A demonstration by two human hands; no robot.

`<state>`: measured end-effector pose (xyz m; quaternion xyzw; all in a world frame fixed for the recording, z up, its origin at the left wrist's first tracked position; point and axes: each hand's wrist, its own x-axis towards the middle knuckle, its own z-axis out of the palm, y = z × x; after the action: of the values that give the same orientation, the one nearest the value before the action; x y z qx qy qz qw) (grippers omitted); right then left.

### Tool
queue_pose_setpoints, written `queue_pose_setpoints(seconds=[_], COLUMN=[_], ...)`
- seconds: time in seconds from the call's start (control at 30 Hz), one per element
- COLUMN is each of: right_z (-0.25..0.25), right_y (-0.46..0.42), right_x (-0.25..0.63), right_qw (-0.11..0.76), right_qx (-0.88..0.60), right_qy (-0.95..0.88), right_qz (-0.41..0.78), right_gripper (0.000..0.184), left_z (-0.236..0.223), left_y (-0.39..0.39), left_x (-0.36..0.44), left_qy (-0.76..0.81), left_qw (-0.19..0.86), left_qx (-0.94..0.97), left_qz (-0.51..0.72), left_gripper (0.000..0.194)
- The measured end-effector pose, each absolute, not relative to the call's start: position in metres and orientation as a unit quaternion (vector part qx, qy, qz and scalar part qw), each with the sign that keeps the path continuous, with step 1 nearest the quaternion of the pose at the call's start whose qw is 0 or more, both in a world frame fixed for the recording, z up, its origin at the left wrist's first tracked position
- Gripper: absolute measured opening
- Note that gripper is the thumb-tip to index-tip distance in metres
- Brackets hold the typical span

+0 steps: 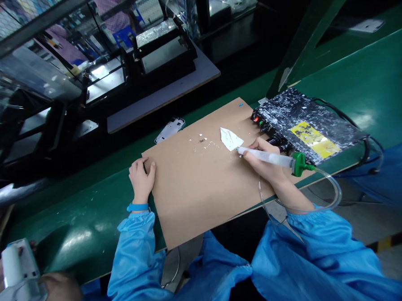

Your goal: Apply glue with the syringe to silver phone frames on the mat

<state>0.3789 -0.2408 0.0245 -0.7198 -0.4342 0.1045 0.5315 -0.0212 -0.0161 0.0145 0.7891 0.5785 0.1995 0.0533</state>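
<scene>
My right hand (264,158) is closed around a clear dispensing syringe (268,157) with whitish contents. Its tip points left, close to the lower right corner of a small white paper scrap (230,139). A green cap (300,164) on the syringe's back end leads into a clear hose (334,186). At the left edge of a brown cardboard sheet (190,196) rests my left hand (142,178), thumb apart from the fingers and nothing visibly held. White specks (203,139) are scattered on the cardboard.
A paint-spattered black control box (310,122) with knobs and cables stands right of the cardboard. Behind the sheet lies a phone frame (169,129) on the green bench (90,219). At lower left, another person's hand (62,294) holds a grey-white device (21,279).
</scene>
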Motion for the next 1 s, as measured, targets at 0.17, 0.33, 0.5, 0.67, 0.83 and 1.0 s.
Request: queue_pose_setpoints(seconds=[0.17,0.33,0.5,0.67,0.83,1.0], right_z=[0.026,0.028,0.031,0.026,0.018,0.02], right_y=[-0.241,-0.239,-0.239,-0.24,-0.24,-0.239], right_x=[0.378,0.378,0.377,0.377,0.378,0.377], right_qw=[0.533,0.535,0.531,0.539,0.55,0.542], right_qx=[-0.725,-0.725,-0.728,-0.731,-0.722,-0.735], right_qy=[-0.425,-0.423,-0.422,-0.408,-0.414,-0.401], right_qz=[0.101,0.094,0.099,0.095,0.071,0.076], right_gripper=[0.031,0.03,0.029,0.024,0.019,0.021], left_z=[0.016,0.016,0.015,0.014,0.014,0.014], left_y=[-0.017,-0.018,-0.017,-0.017,-0.017,-0.018], left_x=[-0.02,-0.02,-0.021,-0.021,-0.021,-0.021], left_qy=[0.58,0.58,0.576,0.579,0.576,0.576], left_qw=[0.057,0.06,0.062,0.06,0.057,0.057], left_qx=[0.788,0.788,0.79,0.788,0.791,0.791], left_qz=[0.199,0.199,0.201,0.201,0.199,0.199], left_gripper=[0.046,0.046,0.046,0.045,0.044,0.043])
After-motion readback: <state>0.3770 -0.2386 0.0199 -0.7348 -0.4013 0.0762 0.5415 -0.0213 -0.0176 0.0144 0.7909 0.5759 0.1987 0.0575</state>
